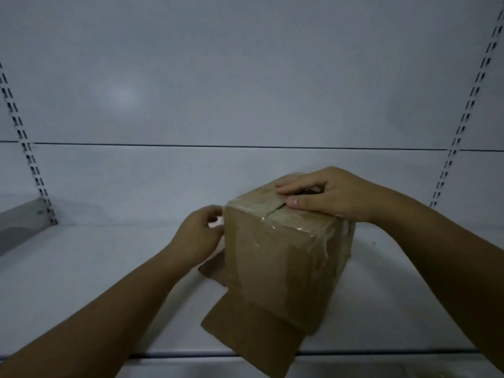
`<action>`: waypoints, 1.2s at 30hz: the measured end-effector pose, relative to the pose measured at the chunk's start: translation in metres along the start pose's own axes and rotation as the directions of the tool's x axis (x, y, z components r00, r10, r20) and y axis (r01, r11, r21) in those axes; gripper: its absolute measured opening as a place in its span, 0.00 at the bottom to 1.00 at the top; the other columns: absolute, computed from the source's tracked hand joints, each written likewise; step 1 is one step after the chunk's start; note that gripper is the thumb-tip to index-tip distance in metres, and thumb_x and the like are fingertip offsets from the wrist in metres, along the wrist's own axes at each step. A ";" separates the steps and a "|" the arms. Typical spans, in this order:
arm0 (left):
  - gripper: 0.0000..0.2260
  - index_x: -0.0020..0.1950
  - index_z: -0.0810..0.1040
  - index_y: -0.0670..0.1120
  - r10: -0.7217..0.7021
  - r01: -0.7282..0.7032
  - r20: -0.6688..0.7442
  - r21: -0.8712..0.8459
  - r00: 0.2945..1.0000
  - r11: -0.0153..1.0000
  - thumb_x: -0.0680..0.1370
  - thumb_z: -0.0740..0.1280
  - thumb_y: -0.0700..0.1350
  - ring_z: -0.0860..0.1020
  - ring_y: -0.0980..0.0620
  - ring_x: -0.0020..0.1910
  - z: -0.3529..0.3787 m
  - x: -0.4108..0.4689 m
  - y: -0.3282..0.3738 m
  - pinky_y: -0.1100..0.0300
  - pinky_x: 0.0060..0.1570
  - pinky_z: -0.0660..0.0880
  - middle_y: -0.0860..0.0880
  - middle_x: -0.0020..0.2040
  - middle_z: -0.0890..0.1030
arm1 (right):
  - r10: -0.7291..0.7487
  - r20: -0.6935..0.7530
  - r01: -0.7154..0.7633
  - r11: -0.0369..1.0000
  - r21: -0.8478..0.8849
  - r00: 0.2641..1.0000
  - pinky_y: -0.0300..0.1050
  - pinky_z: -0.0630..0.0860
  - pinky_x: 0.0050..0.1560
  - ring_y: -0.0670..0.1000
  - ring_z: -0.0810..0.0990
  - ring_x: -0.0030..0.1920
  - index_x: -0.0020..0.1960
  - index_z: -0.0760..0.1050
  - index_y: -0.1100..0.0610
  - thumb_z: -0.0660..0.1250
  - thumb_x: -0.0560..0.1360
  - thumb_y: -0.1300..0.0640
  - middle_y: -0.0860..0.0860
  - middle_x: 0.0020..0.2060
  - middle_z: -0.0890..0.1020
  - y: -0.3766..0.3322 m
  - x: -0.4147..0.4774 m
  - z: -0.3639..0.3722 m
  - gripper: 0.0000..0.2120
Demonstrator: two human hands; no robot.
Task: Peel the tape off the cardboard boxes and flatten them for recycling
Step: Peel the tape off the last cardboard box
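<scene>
A cardboard box [283, 257] stands upright on a white shelf [109, 282]; clear tape [275, 214] runs across its top seam and down its near side; its bottom flaps [245, 331] splay flat on the shelf in front of and left of the box. The right hand [327, 195] holds the box from above, fingers arched, thumb [296, 201] lying on the tape by the seam. The left hand [199, 236] touches the box's upper left edge with curled fingers; whether it pinches anything, I cannot tell. A slotted rail [27, 148] stands far left of the box.
</scene>
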State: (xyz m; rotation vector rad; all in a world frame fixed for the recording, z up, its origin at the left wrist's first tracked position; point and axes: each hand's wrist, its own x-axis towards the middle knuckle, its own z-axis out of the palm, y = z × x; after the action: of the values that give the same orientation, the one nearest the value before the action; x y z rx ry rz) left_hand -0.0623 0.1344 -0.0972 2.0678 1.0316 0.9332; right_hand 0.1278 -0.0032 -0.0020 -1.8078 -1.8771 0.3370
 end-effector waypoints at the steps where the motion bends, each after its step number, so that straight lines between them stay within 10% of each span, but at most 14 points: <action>1: 0.11 0.56 0.78 0.48 0.089 -0.092 -0.107 -0.019 0.990 0.996 0.78 0.62 0.36 0.76 0.56 0.54 -0.007 -0.001 0.001 0.67 0.52 0.72 0.53 0.55 0.78 | -0.001 -0.004 0.001 1.000 0.030 1.000 0.26 0.65 0.51 0.32 0.72 0.57 0.56 0.78 0.39 0.67 0.70 0.43 0.35 0.62 0.76 0.001 -0.001 -0.002 0.15; 5: 0.07 0.55 0.76 0.52 0.555 -0.587 -0.309 -0.013 0.773 0.810 0.78 0.62 0.46 0.75 0.62 0.54 -0.030 -0.032 0.042 0.73 0.54 0.70 0.59 0.52 0.77 | 0.014 0.009 -0.015 0.996 0.083 1.000 0.29 0.66 0.53 0.31 0.71 0.58 0.55 0.79 0.40 0.68 0.70 0.45 0.34 0.61 0.76 0.003 -0.001 -0.004 0.13; 11: 0.22 0.68 0.63 0.66 0.812 -0.827 0.159 0.152 0.561 0.541 0.75 0.60 0.67 0.61 0.70 0.68 0.002 -0.041 0.051 0.55 0.70 0.58 0.62 0.64 0.68 | 0.090 -0.164 -0.093 0.996 -0.013 0.982 0.47 0.72 0.62 0.44 0.78 0.55 0.51 0.83 0.45 0.65 0.75 0.45 0.42 0.55 0.82 -0.009 0.007 0.014 0.10; 16: 0.34 0.66 0.61 0.69 0.701 -0.731 0.208 0.167 0.683 0.662 0.62 0.68 0.70 0.55 0.67 0.71 -0.005 -0.062 0.054 0.45 0.73 0.35 0.70 0.67 0.63 | 0.126 -0.285 -0.193 0.956 -0.221 0.950 0.49 0.75 0.49 0.48 0.79 0.42 0.42 0.82 0.50 0.51 0.79 0.39 0.47 0.41 0.84 -0.031 -0.001 0.027 0.25; 19: 0.34 0.61 0.58 0.73 0.619 -0.661 0.269 0.106 0.738 0.743 0.59 0.68 0.70 0.50 0.72 0.69 -0.004 -0.063 0.056 0.60 0.74 0.39 0.77 0.63 0.57 | 0.120 -0.286 -0.243 0.861 -0.446 0.951 0.45 0.70 0.41 0.47 0.76 0.37 0.41 0.79 0.50 0.43 0.79 0.36 0.47 0.36 0.80 -0.038 -0.018 0.023 0.30; 22: 0.35 0.66 0.64 0.65 0.595 -0.600 0.344 -0.105 0.727 0.793 0.63 0.75 0.58 0.50 0.65 0.74 -0.008 -0.043 0.047 0.70 0.71 0.52 0.69 0.70 0.58 | 0.085 -0.211 -0.196 0.783 -0.590 0.974 0.45 0.73 0.46 0.46 0.77 0.42 0.54 0.80 0.45 0.39 0.72 0.30 0.46 0.46 0.82 -0.034 -0.027 0.005 0.35; 27: 0.38 0.71 0.64 0.65 0.452 -0.354 0.449 -0.288 0.771 0.890 0.65 0.76 0.50 0.49 0.65 0.75 -0.019 -0.012 0.035 0.50 0.75 0.56 0.71 0.73 0.51 | 0.076 0.184 0.026 0.870 -0.493 0.980 0.46 0.61 0.66 0.45 0.59 0.72 0.73 0.50 0.34 0.55 0.69 0.28 0.38 0.75 0.56 -0.021 -0.015 0.002 0.35; 36: 0.30 0.57 0.62 0.67 0.419 -0.409 -0.052 0.142 0.906 0.901 0.60 0.72 0.66 0.72 0.65 0.55 0.004 -0.043 0.040 0.70 0.54 0.72 0.68 0.56 0.71 | 0.003 0.081 0.042 0.832 -0.553 0.997 0.39 0.61 0.58 0.44 0.64 0.69 0.74 0.51 0.35 0.63 0.70 0.32 0.37 0.74 0.59 -0.014 -0.008 0.010 0.37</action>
State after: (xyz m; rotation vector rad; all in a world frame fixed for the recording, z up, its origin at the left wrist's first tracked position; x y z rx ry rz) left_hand -0.0625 0.0779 -0.0814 2.4321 0.7126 1.1950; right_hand 0.1107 -0.0104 -0.0049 -2.1592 -2.2062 -0.1784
